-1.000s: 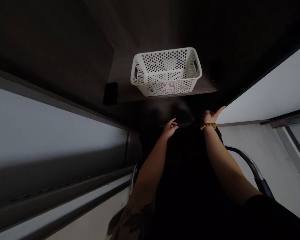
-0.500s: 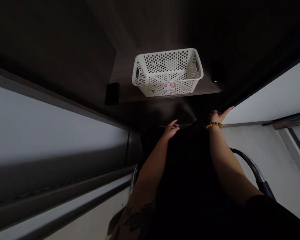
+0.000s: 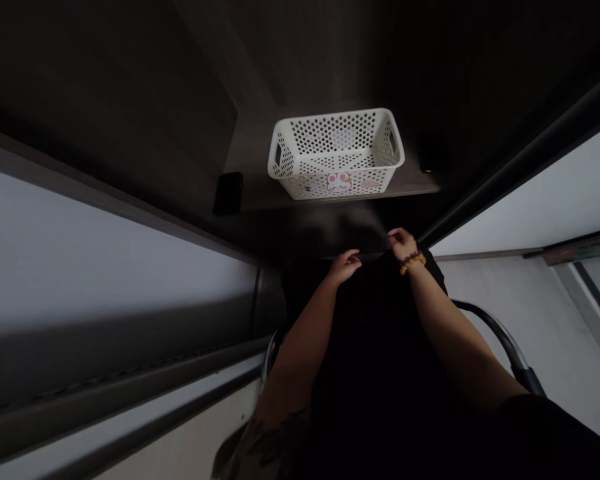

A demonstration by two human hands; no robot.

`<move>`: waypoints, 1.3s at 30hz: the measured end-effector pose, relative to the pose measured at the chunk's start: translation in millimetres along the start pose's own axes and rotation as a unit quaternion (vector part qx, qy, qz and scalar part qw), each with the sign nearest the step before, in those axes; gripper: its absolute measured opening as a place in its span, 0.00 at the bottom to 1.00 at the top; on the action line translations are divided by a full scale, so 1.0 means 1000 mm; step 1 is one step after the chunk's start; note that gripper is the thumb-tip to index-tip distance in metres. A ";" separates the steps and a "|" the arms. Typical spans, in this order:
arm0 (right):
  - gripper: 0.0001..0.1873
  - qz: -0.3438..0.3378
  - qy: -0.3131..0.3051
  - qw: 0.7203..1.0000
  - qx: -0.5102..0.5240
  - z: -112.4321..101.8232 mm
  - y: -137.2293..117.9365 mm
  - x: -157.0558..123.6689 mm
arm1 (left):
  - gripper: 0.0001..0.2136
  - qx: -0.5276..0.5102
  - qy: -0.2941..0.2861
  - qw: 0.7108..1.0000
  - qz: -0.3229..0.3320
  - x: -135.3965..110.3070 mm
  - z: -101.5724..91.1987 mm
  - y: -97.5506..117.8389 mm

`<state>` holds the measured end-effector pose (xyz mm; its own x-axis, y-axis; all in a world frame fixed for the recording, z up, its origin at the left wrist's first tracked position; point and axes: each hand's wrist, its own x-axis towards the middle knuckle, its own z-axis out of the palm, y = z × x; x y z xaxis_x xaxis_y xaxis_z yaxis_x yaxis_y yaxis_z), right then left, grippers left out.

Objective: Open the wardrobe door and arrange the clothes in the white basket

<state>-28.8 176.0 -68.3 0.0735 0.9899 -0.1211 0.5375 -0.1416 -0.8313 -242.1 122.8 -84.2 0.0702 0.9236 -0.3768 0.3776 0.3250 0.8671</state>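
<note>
Above the dark lap, my left hand hangs with loosely bent fingers, open, and nothing visible in it. My right hand, with a yellow bead bracelet at the wrist, is a short way to its right. Its fingers point left, slightly curled and open, and I see nothing in them. Beyond both hands a white perforated plastic basket stands upright on a dark wooden shelf. A rabbit sticker is on its front, and its inside shows no contents. Neither hand touches the basket.
A black object is at the shelf's left end, and a similar dark one is at the right. Dark cabinet panels rise on both sides. A pale panel slants at right. A chair's metal armrest curves beside my right arm.
My right hand has come away from the dark panel edge at right and moved left, nearer my left hand. My left hand has shifted slightly down. The basket appears slightly lower in view.
</note>
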 end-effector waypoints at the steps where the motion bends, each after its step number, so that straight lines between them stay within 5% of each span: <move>1: 0.15 -0.013 -0.040 0.999 -0.007 0.001 -0.007 -0.010 | 0.18 0.012 0.006 1.000 0.008 -0.008 0.000 0.005; 5: 0.11 -0.079 -0.188 0.978 -0.033 -0.011 -0.028 -0.069 | 0.13 0.052 0.020 0.996 0.063 -0.062 -0.004 0.020; 9: 0.19 -0.156 -0.336 0.922 -0.114 -0.047 -0.021 -0.139 | 0.13 0.192 -0.043 0.968 0.154 -0.132 -0.020 0.022; 14: 0.37 -0.199 -0.270 0.894 -0.299 -0.075 0.007 -0.193 | 0.44 0.391 -0.095 0.902 0.157 -0.195 -0.044 0.012; 17: 0.28 -0.245 -0.214 0.872 -0.365 -0.074 0.018 -0.197 | 0.50 0.470 -0.088 0.871 0.115 -0.205 -0.050 0.011; 20: 0.18 -0.329 -0.138 0.857 -0.372 -0.078 0.007 -0.178 | 0.44 0.501 -0.074 0.852 0.132 -0.195 -0.064 0.029; 22: 0.15 -0.384 -0.060 0.847 -0.362 -0.089 -0.020 -0.154 | 0.42 0.511 -0.011 0.839 0.187 -0.178 -0.083 0.053; 26: 0.20 -0.375 0.091 0.856 -0.344 -0.112 -0.107 -0.088 | 0.40 0.464 0.256 0.789 0.311 -0.128 -0.132 0.120; 29: 0.23 -0.320 0.131 0.876 -0.335 -0.114 -0.172 -0.031 | 0.45 0.395 0.393 0.772 0.306 -0.087 -0.162 0.161; 33: 0.24 -0.296 0.131 0.883 -0.340 -0.096 -0.226 0.031 | 0.51 0.375 0.380 0.822 0.201 -0.041 -0.190 0.182; 39: 0.25 -0.291 0.098 0.886 -0.348 -0.076 -0.245 0.071 | 0.57 0.423 0.271 0.863 0.056 -0.001 -0.214 0.181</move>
<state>-91.3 281.5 168.0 -0.2778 0.8863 0.3706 0.9152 0.3615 -0.1782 -371.9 224.1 143.0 -0.2062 0.9734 0.0998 0.9511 0.1754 0.2542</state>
